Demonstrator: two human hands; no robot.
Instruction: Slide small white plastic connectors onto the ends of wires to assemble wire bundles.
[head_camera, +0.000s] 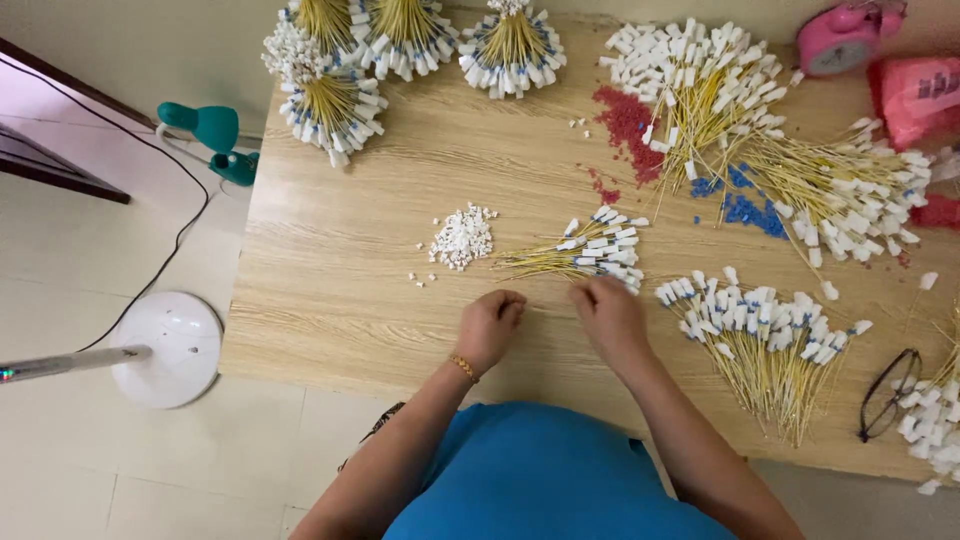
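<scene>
Both forearms bare, reaching fwd from the body, elbows bent, converging a bit. L hand (488, 325) palm down, fingers curled into a loose fist, gold bracelet at the wrist. R hand (610, 312) just beside it, palm down, fingers bent w/ tips forward. Hands near, not touching.

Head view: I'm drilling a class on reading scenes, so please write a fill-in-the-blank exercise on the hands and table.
1. The left hand wears a gold ____ at the wrist.
2. Beyond the left hand lies a heap of small ____ caps.
3. The right hand touches a small bundle of thin ____ cables.
4. At the right table edge lie folded ____.

Missing: bracelet; white; yellow; eyeglasses
</scene>
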